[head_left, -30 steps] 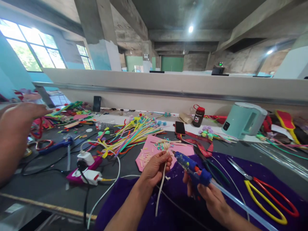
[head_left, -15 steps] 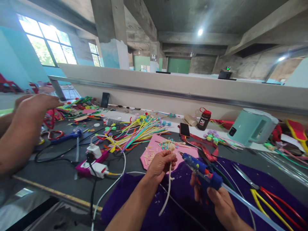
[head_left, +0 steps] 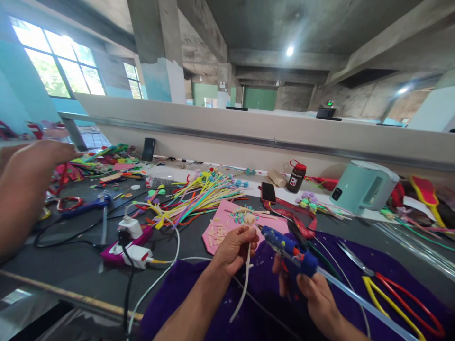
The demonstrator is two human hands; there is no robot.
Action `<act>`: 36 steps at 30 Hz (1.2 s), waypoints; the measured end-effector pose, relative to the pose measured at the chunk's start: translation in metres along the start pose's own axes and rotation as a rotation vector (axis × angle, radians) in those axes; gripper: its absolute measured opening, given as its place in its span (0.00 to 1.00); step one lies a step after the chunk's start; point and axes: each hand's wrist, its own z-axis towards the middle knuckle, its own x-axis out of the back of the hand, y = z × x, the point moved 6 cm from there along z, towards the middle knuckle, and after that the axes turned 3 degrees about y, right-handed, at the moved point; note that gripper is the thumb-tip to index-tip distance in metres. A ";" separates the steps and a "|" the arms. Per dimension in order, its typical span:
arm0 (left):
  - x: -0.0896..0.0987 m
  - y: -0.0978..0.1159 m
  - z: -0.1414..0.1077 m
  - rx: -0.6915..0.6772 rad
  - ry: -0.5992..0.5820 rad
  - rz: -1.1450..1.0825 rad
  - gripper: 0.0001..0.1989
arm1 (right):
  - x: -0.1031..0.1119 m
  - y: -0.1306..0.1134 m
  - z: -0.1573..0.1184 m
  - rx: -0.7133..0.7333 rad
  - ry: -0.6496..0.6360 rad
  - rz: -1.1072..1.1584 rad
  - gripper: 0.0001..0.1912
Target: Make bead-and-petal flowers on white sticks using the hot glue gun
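Okay, cream pipe-cleaner flower (head_left: pixel 250 218) sits directly above the left hand (head_left: pixel 236 248), bloom just past the fingertips on the far side from the wearer. Left fingers are pinched narrow, holding the cream stem (head_left: pixel 245 282) right under the bloom. Stem's long axis runs roughly toward the wearer: bloom at the far end, free tail hanging below the fingers and curving a bit left. Right hand (head_left: pixel 314 291) is wrapped round the blue glue gun (head_left: pixel 287 246), fingers closed on the handle; trigger squeeze, cannot tell. Gun lies diagonal, nozzle up-left, clear glue stick (head_left: pixel 366 303) trailing out the back to lower right. Nozzle tip is just right of the bloom and slightly lower, close to the left fingertips; contact not readable from this view. Left hand is the nearer one to bloom and stem, right hand sits back behind the gun body. Behind the bloom: pink mat (head_left: pixel 280 226) on the dark worktop (head_left: pixel 83 270), with cream offcuts (head_left: pixel 215 235) left of the bloom. Purple cloth (head_left: pixel 177 289) under both hands, red-and-yellow scissors (head_left: pixel 373 273) on it, right of the gun. Co-worker's hand (head_left: pixel 31 166) is well apart, far left.
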 end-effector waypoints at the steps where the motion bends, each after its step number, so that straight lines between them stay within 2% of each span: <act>1: 0.000 0.000 0.000 0.008 0.003 -0.002 0.11 | 0.000 0.000 0.000 0.000 0.004 -0.010 0.26; 6: 0.002 0.002 0.000 0.003 0.045 -0.011 0.12 | 0.000 0.000 -0.001 0.006 -0.003 -0.034 0.27; 18: 0.002 0.002 0.001 0.002 0.049 0.010 0.11 | -0.002 -0.002 0.003 0.035 0.005 -0.017 0.25; 36: -0.002 0.002 -0.002 0.027 0.001 0.035 0.12 | 0.003 0.000 0.003 0.021 0.032 0.015 0.26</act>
